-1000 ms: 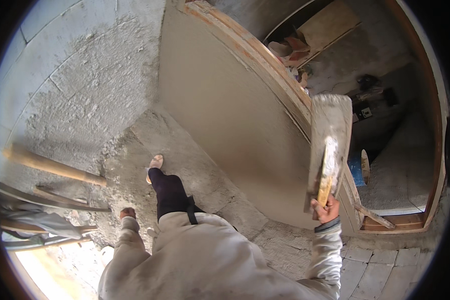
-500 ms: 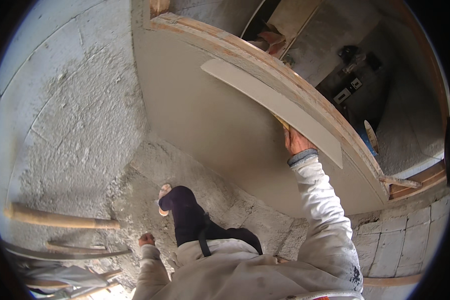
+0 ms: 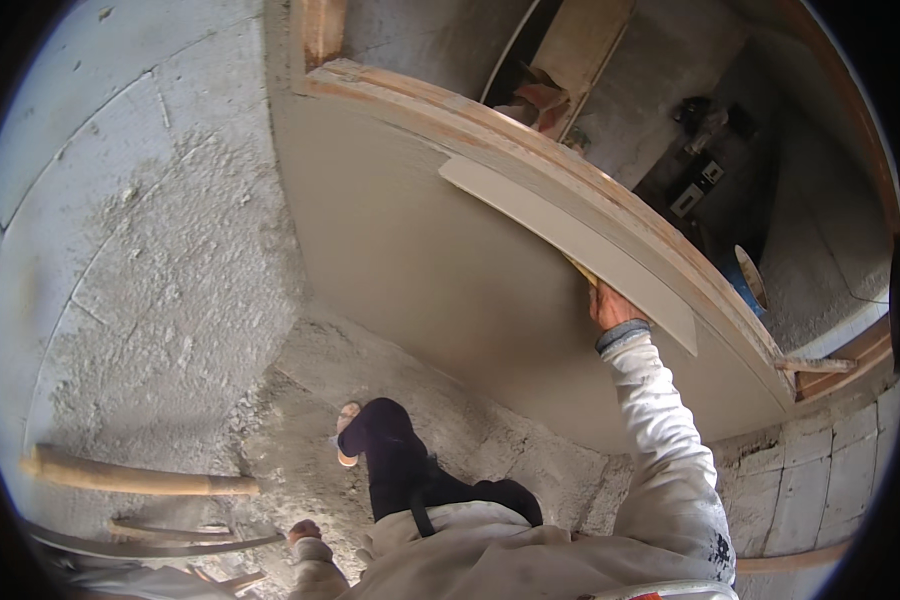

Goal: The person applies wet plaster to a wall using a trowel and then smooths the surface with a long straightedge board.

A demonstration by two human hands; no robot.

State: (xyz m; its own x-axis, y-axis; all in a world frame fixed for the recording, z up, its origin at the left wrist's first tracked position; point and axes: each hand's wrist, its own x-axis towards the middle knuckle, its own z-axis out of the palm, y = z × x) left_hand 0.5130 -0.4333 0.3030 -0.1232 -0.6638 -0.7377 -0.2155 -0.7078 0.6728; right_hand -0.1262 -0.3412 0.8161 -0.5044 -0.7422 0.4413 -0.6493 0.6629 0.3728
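My right hand (image 3: 618, 303) is closed round the yellow handle of a long, pale plastering float (image 3: 570, 245). The float lies flat against a smooth grey plastered wall (image 3: 410, 260), just under a wooden frame edge, and slants down to the right. Most of the handle is hidden by my fingers and the blade. Down at the lower left, my left hand (image 3: 305, 531) hangs beside my body, its fingers curled in with nothing seen in them.
A wooden window frame (image 3: 530, 125) borders the wall's top; beyond it stands a blue bucket (image 3: 748, 282). Rough, mortar-splashed wall (image 3: 180, 300) rises on the left. A thick wooden pole (image 3: 140, 472) and smaller strips lie at lower left. Blockwork (image 3: 800, 495) shows at right.
My right hand and the float have slid a little to the right and down along the wall. The whole view has shifted slightly as well. The left hand stays curled.
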